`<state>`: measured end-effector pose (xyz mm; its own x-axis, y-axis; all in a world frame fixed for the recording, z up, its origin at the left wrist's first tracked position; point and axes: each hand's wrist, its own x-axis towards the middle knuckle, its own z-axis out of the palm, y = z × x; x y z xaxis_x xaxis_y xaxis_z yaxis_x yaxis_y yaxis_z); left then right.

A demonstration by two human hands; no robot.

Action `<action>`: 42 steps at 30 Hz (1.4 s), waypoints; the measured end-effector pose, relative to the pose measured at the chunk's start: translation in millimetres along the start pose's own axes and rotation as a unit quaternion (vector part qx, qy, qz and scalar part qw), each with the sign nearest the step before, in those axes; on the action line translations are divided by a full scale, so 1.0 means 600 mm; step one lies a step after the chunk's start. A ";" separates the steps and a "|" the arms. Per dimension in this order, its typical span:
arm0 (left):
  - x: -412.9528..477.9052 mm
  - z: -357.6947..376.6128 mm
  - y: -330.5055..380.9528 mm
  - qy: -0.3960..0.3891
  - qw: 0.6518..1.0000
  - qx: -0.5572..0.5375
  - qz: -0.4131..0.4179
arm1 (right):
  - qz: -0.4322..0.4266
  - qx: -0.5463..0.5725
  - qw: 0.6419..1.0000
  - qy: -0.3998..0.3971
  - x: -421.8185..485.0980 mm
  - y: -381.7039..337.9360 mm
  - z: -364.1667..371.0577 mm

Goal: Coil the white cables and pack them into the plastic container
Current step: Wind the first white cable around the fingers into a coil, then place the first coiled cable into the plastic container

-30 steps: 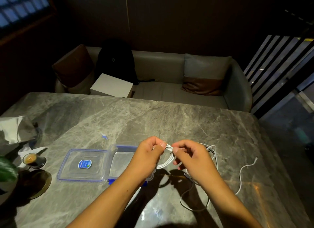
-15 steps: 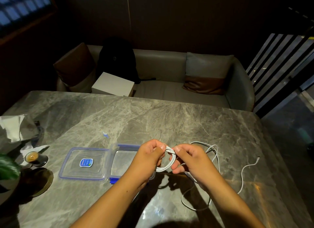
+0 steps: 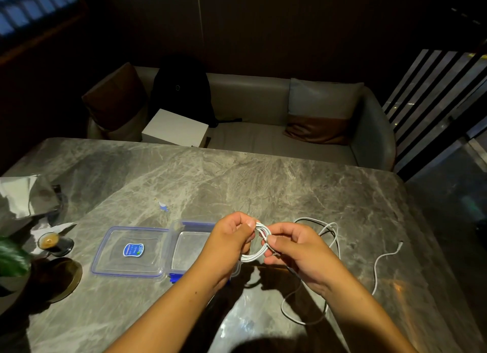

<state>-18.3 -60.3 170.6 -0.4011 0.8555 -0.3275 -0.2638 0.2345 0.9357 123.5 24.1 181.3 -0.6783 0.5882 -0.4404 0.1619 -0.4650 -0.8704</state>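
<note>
The left hand [image 3: 232, 238] hides the plastic container's [image 3: 189, 247] right side.

sofa [image 3: 263, 139] | black backpack [image 3: 181, 89] | white box [image 3: 175, 128] | marble table [image 3: 237, 184] | small glass [image 3: 50, 243]

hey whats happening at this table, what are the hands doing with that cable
A person is winding a thin white cable into a small coil above the grey marble table. The left hand pinches the top of the coil, and the right hand pinches its right side. The cable's loose tail trails across the table to the right. The clear plastic container with blue trim sits open under the left hand, its lid flat beside it.
</note>
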 end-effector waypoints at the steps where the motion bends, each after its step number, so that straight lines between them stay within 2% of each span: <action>1: 0.000 0.000 -0.002 0.002 1.000 0.001 -0.001 | -0.013 -0.013 1.000 0.003 0.001 0.003 0.000; 11: -0.003 -0.023 -0.015 0.003 0.999 -0.042 0.005 | -0.053 -0.058 0.997 0.011 0.016 0.023 0.015; 16: -0.008 -0.057 -0.029 0.053 0.997 -0.057 -0.006 | -0.033 -0.050 0.998 0.015 0.040 0.042 0.048; 26: -0.016 -0.135 -0.063 0.142 0.973 -0.176 -0.045 | -0.010 -0.047 0.999 0.003 0.098 0.084 0.119; 33: -0.002 -0.186 -0.111 0.190 0.947 -0.242 -0.095 | 0.054 0.055 0.995 0.058 0.144 0.136 0.159; 38: 0.038 -0.198 -0.152 0.238 0.923 -0.266 -0.145 | 0.128 0.143 0.975 0.112 0.188 0.179 0.175; 42: 0.071 -0.199 -0.170 0.300 0.909 -0.238 -0.167 | 0.156 0.160 0.964 0.141 0.218 0.200 0.181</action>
<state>-113.4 -103.0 45.6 -0.5976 0.3334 -0.7292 -0.7506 0.0871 0.6550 -23.7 -26.6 43.4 -0.4028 0.5231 -0.7511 0.0655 -0.8020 -0.5937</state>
